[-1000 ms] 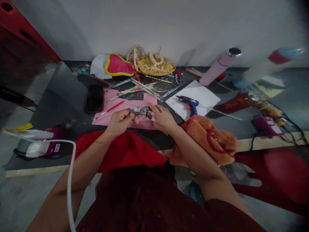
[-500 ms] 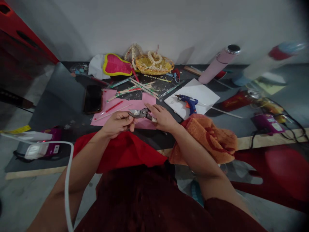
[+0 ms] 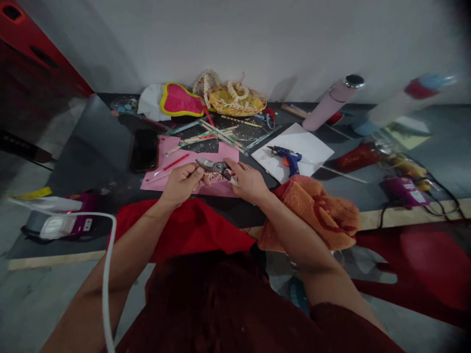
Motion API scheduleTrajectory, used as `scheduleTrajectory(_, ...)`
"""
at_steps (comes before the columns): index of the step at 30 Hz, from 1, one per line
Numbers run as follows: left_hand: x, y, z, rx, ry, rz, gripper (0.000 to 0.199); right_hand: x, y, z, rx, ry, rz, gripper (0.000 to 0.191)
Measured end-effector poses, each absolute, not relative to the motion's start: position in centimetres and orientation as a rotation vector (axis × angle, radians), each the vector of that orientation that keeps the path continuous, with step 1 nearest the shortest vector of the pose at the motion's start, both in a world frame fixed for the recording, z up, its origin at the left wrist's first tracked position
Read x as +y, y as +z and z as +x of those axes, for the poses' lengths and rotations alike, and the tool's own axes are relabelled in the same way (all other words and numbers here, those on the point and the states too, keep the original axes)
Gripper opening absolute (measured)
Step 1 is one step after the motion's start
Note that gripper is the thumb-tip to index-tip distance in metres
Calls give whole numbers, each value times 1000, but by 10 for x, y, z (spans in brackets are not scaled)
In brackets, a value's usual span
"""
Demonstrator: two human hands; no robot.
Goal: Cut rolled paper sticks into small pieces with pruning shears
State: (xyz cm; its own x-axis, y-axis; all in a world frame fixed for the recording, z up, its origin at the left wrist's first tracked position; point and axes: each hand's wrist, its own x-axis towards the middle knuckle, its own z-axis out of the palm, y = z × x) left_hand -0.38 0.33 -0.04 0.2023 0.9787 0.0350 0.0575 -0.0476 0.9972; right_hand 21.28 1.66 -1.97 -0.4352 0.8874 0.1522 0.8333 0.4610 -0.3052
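My right hand [image 3: 250, 181] is wrapped round the handles of a pair of pruning shears [image 3: 220, 167], whose blades point left toward my other hand. Fingers of my left hand [image 3: 183, 183] are pinched together by the blade tip, and whatever small thing they hold is too hidden to name. Below the shears lies a pink paper sheet [image 3: 230, 189], with small beige bits [image 3: 212, 175] showing between my hands. A red stick [image 3: 175, 162] rests on the paper to the left.
Beyond my hands are paper-wrapped sticks [image 3: 221, 135] and a wicker basket [image 3: 239, 109] with beige strings. A phone [image 3: 144, 151] lies left. To the right are a blue glue gun [image 3: 289, 158] on white board, an orange towel [image 3: 320, 211] and a pink flask [image 3: 333, 103].
The shears' blades have swung slightly upward, and beige bits now show beneath them. Both hands stay close together over the pink paper. The whole view has shifted a little.
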Motion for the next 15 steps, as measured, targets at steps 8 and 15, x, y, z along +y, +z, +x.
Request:
scheduleTrajectory(8, 2, -2, -5, 1236, 1054, 1689, 25, 19, -20, 215, -2479, 230, -1454, 63)
scheduleTrajectory(15, 3, -1, -6, 958, 983, 1257, 27, 21, -17, 221, -2543, 266, -1363, 74)
